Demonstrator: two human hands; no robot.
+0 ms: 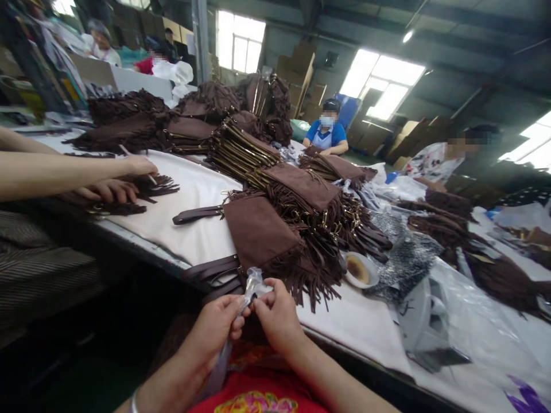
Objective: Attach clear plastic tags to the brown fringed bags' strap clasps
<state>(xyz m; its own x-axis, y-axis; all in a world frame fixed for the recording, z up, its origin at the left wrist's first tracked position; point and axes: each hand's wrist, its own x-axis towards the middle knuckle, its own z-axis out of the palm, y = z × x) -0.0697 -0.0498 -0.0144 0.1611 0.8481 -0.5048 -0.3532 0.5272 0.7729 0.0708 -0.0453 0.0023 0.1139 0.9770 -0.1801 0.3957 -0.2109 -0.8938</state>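
Note:
Close to the table's front edge, my left hand pinches a crumpled piece of thin translucent plastic. The fingers of my right hand are closed on the same plastic from the other side. A small dark bit shows between the fingertips, too small to name. Just beyond my hands lies a brown fringed pouch, its dark wrist strap stretched out to the left. More fringed pouches with gold zips and clasps are heaped behind it.
A co-worker's hands handle brown fringe at the left. Right of the pouches are a small bowl, silvery sheeting and a grey-white box-like object under clear plastic. Another person sits across the table.

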